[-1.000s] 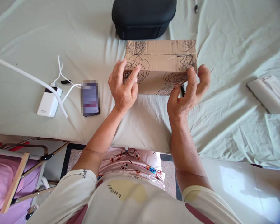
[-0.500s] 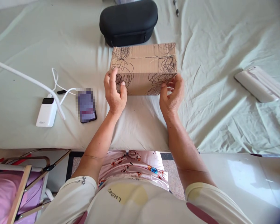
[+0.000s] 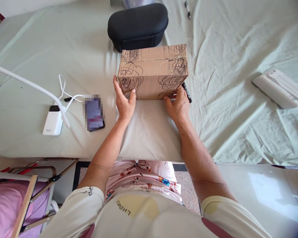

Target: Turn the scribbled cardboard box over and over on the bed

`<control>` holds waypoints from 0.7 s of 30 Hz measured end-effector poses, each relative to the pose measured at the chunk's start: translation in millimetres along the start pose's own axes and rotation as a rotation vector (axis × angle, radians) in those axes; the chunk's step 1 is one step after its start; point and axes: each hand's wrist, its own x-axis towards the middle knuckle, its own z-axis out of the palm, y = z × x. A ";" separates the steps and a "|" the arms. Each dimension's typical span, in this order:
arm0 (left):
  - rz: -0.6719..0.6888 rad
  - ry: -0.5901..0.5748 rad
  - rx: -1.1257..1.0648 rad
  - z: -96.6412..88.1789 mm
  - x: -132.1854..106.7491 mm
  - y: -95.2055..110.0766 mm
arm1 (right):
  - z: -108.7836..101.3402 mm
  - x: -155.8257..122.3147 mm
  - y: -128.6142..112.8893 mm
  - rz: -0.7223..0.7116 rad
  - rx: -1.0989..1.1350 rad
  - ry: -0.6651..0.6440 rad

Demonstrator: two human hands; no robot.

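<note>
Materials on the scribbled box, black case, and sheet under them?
Scribbled box: likely corrugated cardboard, matte brown; faint ridges, seam along the top.
Black case: perhaps a moulded shell with fabric or synthetic skin, low sheen; smooth rounded form. Exact material unclear.
Sheet: probably thin cloth, dull pale green; soft creases and folds.

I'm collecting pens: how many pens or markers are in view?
2: a pen right of the black case; a marker by the right hand, beside the cardboard box. Others may be hidden.
</note>
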 end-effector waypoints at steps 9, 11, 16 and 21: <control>-0.157 -0.016 0.054 1.3 0.1 3.0 | -1.5 1.7 -3.1 0.047 0.015 0.008; -0.180 -0.026 0.057 1.7 -0.9 7.5 | -2.0 1.9 -3.3 0.049 0.020 0.004; -0.196 -0.024 0.039 2.6 -1.2 10.6 | -2.6 2.0 -2.1 0.048 0.043 0.029; -0.183 -0.016 0.052 1.6 -0.2 6.4 | -1.1 3.1 4.7 0.018 0.020 0.047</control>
